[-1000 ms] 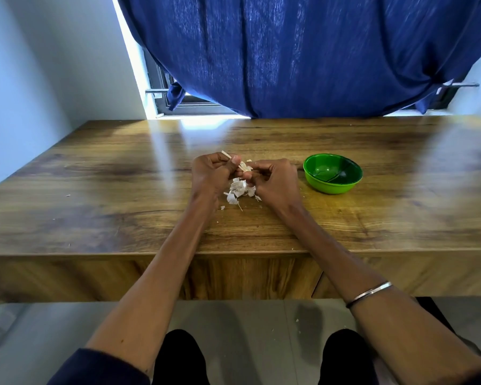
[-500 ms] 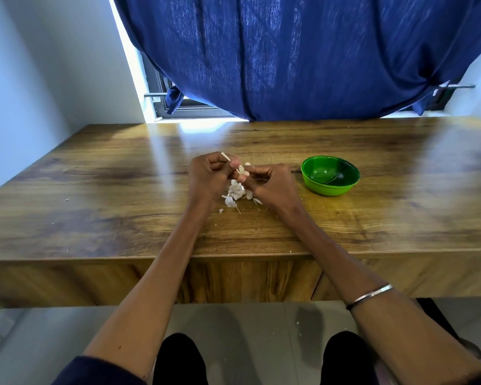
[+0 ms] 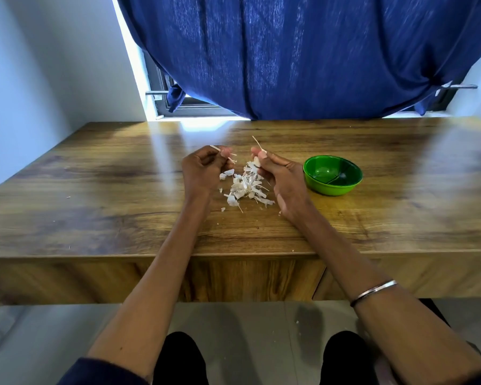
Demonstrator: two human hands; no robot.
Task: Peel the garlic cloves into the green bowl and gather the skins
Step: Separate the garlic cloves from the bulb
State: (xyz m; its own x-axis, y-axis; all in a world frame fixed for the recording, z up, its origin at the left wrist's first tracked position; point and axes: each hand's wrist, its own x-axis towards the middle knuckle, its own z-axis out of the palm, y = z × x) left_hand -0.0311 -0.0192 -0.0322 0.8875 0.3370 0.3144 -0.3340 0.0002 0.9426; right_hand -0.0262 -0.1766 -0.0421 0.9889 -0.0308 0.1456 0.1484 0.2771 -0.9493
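The table [image 3: 95, 190] is wood-grain with a glossy, light-reflecting top. On it, right of the papery, matt white garlic skins [image 3: 246, 186], sits a glossy green bowl [image 3: 332, 175], plastic-looking. Behind the table hangs a matt blue cloth curtain [image 3: 303, 56]

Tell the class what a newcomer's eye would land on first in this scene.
First, the heap of white garlic skins in the middle of the wooden table, between the two hands. The left hand and right hand each pinch a thin sliver of skin above it. The bright green bowl stands just right of the right hand, beneath the big blue curtain.
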